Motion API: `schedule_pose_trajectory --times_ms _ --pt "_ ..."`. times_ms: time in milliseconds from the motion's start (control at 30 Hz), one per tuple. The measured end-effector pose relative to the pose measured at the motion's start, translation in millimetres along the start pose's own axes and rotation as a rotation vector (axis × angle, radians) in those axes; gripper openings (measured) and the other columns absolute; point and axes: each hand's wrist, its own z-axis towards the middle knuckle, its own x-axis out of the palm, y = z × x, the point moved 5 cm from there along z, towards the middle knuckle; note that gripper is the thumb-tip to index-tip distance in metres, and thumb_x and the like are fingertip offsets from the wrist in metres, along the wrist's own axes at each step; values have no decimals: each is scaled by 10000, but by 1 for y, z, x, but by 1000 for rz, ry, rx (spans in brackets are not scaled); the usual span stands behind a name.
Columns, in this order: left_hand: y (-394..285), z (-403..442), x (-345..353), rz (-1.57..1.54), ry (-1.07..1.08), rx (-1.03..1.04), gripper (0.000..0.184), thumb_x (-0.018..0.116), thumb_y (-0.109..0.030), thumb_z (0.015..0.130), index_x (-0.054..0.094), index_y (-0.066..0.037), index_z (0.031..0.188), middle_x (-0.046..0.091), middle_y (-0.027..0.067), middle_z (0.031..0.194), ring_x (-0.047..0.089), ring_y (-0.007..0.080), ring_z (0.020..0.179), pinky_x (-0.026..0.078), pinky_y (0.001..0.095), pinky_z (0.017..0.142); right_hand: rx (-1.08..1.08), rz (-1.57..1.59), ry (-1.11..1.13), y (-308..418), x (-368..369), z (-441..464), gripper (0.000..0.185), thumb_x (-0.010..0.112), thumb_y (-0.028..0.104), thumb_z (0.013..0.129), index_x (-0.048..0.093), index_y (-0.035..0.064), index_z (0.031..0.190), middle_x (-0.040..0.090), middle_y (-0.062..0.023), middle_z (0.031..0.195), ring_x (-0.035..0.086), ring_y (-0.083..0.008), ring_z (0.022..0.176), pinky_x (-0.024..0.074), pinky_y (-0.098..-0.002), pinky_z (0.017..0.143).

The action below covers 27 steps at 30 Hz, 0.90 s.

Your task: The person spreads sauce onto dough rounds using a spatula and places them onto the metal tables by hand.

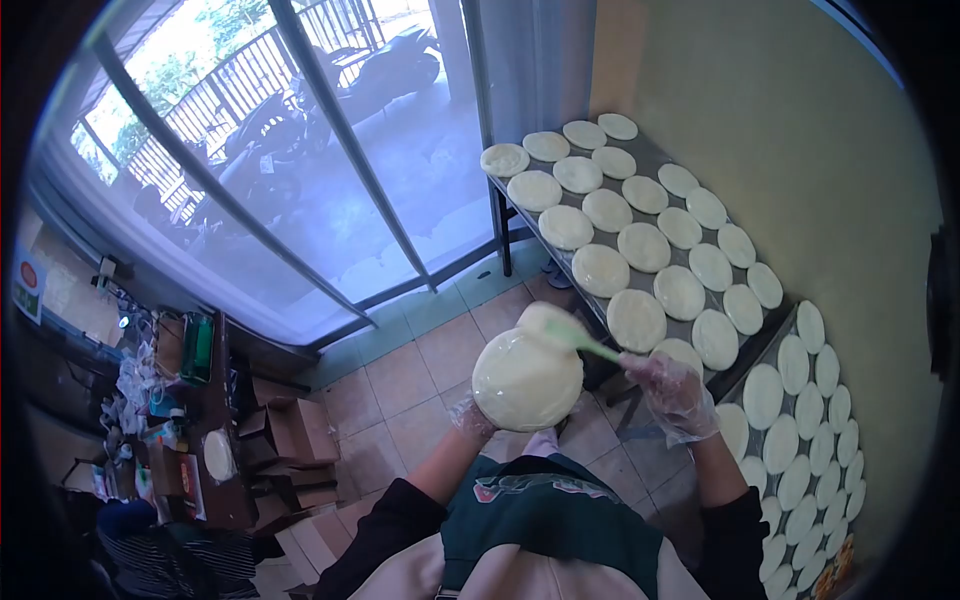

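Head view: left hand [474, 418] partly hidden behind pale disc [527, 382]; green tool [598, 347] blurred

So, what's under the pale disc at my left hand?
Your gloved left hand shows at the edge of the pale disc, with tiled floor farther below. The disc's underside and anything directly beneath are covered.

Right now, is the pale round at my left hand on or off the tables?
Off: your left hand holds the pale round above the tiled floor.
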Motion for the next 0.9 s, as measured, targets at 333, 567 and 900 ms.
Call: schedule_pose_trajectory --times_ms 333,567,900 --pt "-46 110 -35 -218 -33 -188 525 442 -373 1049 396 -112 1502 455 137 1513 502 299 1343 443 507 1099 -198 -227 167 -84 -6 125 415 579 72 894 606 260 1263 531 -45 781 584 -223 581 483 -373 476" --pt "-83 156 -54 -363 37 -304 524 451 -371 1047 405 -109 1498 461 136 1508 507 297 1339 444 504 1098 -197 -380 128 -134 2 186 394 619 110 890 640 243 1260 509 -54 738 574 -222 557 458 -382 464" --pt "-179 258 -96 -604 199 -476 522 399 -419 1050 481 -109 1462 480 140 1501 508 334 1340 415 548 1106 -171 -315 -139 -142 43 266 514 719 62 723 685 305 1175 613 -29 918 648 -249 785 515 -389 591"
